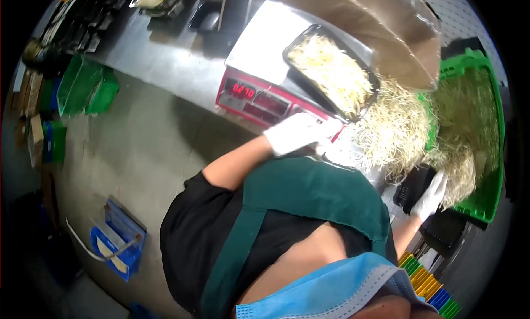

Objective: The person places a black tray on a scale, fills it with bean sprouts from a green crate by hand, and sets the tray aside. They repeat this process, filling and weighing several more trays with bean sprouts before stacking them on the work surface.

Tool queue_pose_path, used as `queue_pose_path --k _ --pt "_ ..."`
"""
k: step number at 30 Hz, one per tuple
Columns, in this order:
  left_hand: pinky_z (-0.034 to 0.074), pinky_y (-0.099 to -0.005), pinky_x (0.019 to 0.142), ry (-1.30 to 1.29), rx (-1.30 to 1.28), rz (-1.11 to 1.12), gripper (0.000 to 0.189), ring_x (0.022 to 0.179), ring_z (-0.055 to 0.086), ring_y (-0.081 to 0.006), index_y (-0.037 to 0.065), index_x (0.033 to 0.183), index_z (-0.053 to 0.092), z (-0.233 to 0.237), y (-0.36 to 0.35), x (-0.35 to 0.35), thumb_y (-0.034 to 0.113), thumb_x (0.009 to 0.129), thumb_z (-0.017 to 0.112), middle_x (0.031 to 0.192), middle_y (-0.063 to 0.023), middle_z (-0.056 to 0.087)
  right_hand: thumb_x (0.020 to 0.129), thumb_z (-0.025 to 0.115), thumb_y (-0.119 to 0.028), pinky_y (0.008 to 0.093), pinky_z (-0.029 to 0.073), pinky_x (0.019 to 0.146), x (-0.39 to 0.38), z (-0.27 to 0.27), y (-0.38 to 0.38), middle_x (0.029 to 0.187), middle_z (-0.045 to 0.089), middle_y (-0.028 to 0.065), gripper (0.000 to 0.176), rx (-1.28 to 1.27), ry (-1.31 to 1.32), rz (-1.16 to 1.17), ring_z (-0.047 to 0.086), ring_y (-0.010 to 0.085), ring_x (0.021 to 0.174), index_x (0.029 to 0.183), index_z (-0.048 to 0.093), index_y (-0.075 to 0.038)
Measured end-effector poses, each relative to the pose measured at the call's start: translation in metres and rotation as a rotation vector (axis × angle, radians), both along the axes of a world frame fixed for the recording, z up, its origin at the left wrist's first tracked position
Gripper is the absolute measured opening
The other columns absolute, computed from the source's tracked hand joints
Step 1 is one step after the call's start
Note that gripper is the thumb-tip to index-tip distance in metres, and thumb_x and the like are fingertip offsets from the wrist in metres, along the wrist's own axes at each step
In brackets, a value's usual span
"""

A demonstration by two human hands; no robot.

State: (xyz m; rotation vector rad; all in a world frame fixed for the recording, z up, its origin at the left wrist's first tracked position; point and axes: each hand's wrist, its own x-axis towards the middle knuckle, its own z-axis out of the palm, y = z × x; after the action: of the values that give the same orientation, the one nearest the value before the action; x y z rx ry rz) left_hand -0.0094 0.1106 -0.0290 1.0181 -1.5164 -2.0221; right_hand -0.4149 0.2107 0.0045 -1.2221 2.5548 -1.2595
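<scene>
My left hand (298,132), in a white glove, lies at the front edge of a red scale (248,95), with its curled fingers at the near corner of a black tray (295,43) full of pale sprouts (331,70). I cannot make out whether it grips the tray. The tray sits on the scale's steel platform (259,37), and the display shows red digits. My right hand (432,195), also gloved in white, holds an empty black tray (414,186) beside a green crate (488,200) heaped with sprouts (464,126).
A loose pile of sprouts (392,131) lies between the scale and the crate. A brown cardboard box (375,21) stands behind. Empty black trays (447,230) are stacked lower right. Green crates (85,84) and a blue crate (118,239) stand on the concrete floor to the left.
</scene>
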Motion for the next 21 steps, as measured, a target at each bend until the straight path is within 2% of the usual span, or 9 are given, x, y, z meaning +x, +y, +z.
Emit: queue_pose_path --k 3,4,6,8,11,13,16,18,21 --pt "0.048 -0.0274 0.062 0.087 0.037 0.469 0.040 0.059 0.060 -0.0143 -0.002 0.068 0.065 -0.004 -0.020 -0.023 0.033 0.088 0.061 0.062 -0.0089 0.063 0.091 0.047 -0.052 0.0310 0.035 0.101 -0.041 -0.031 0.054 0.129 0.052 0.0174 0.069 0.541 0.173 -0.239 0.049 0.0276 0.120 0.129 0.046 0.006" --pt "0.048 -0.0266 0.059 0.287 -0.254 0.529 0.033 0.057 0.062 -0.0159 -0.002 0.068 0.064 -0.019 -0.036 -0.019 0.028 0.083 0.065 0.061 -0.0098 0.064 0.092 0.048 -0.049 0.0314 0.037 0.098 -0.085 -0.072 0.072 0.126 0.055 0.0161 0.063 0.280 -0.208 -0.039 0.052 0.0247 0.115 0.128 0.049 0.003" --pt "0.050 -0.0276 0.055 0.190 0.020 0.538 0.012 0.056 0.062 -0.0157 0.002 0.080 0.067 0.002 -0.069 0.008 0.013 0.081 0.062 0.070 -0.0118 0.066 0.095 0.045 -0.045 0.0315 0.038 0.097 -0.057 -0.053 0.067 0.123 0.057 0.0147 0.056 0.466 -0.082 -0.019 0.054 0.0222 0.111 0.126 0.050 0.002" --pt "0.049 -0.0299 0.045 0.195 -0.500 0.761 0.011 0.047 0.057 -0.0158 0.004 0.089 0.065 -0.013 -0.093 0.041 0.005 0.085 0.054 0.069 -0.0104 0.062 0.096 0.043 -0.042 0.0319 0.039 0.096 -0.064 -0.051 0.069 0.122 0.058 0.0152 0.052 0.503 -0.013 0.035 0.054 0.0241 0.110 0.125 0.051 0.001" --pt "0.051 -0.0264 0.059 0.742 -0.224 1.113 0.010 0.071 0.062 -0.0158 -0.002 0.081 0.063 0.020 -0.132 0.114 0.007 0.078 0.061 0.080 -0.0116 0.064 0.097 0.042 -0.040 0.0332 0.041 0.092 -0.100 -0.080 0.090 0.115 0.061 0.0170 0.050 0.577 -0.052 -0.056 0.057 0.0266 0.105 0.123 0.054 0.001" --pt "0.051 -0.0309 0.059 0.585 -0.559 1.189 0.012 0.070 0.063 -0.0196 -0.002 0.079 0.063 0.006 -0.175 0.189 0.008 0.079 0.056 0.081 -0.0103 0.065 0.096 0.045 -0.038 0.0303 0.042 0.091 -0.094 -0.087 0.094 0.113 0.062 0.0163 0.049 0.508 -0.050 -0.074 0.058 0.0218 0.103 0.121 0.054 0.004" --pt "0.041 -0.0312 0.042 0.389 -0.272 1.587 0.016 0.041 0.050 -0.0224 -0.002 0.081 0.061 0.032 -0.235 0.269 0.012 0.080 0.055 0.049 -0.0122 0.055 0.096 0.046 -0.035 0.0286 0.042 0.090 -0.082 -0.081 0.094 0.110 0.064 0.0158 0.046 0.591 -0.014 -0.195 0.058 0.0206 0.100 0.117 0.056 0.004" --pt "0.036 -0.0293 0.040 0.322 -0.421 1.518 0.012 0.039 0.045 -0.0205 0.002 0.088 0.062 0.026 -0.270 0.316 0.008 0.078 0.058 0.057 -0.0090 0.054 0.095 0.048 -0.035 0.0319 0.046 0.083 -0.084 -0.074 0.110 0.102 0.065 0.0160 0.041 0.480 0.075 0.070 0.060 0.0237 0.088 0.108 0.060 0.002" --pt "0.039 -0.0309 0.046 0.223 -0.278 1.608 0.021 0.046 0.046 -0.0201 0.005 0.092 0.063 0.012 -0.294 0.354 0.024 0.085 0.063 0.064 -0.0068 0.052 0.093 0.047 -0.036 0.0413 0.049 0.078 -0.078 -0.070 0.088 0.103 0.064 0.0199 0.036 0.932 0.476 -0.296 0.063 0.0382 0.086 0.111 0.056 -0.006"
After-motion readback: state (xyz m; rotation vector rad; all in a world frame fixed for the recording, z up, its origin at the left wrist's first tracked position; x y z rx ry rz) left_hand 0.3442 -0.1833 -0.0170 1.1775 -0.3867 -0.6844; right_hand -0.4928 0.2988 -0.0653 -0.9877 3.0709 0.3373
